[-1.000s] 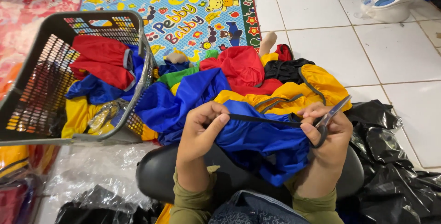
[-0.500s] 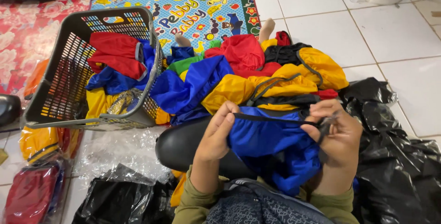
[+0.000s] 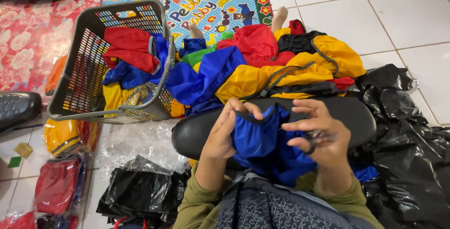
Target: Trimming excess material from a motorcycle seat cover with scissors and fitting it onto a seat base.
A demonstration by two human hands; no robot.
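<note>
**Blue cloth held over a black pad**

We hold a blue cloth (image 3: 262, 140) in both hands above a black pad (image 3: 197, 133) at our lap. Our left hand (image 3: 225, 133) pinches its dark-trimmed top edge, fingers (image 3: 241, 109) closed on the fabric. Our right hand (image 3: 321, 133) grips small scissors (image 3: 313, 141) just beside the cloth, with the thumb and fingers curled round the handles and the upper fingers spread. Beyond the pad lies a heap of clothes (image 3: 276, 64) in yellow, red, blue and black on the tiled floor (image 3: 403, 13). A grey basket (image 3: 82, 81) to the left holds more. Black bags (image 3: 408, 130) lie at the right.
</note>
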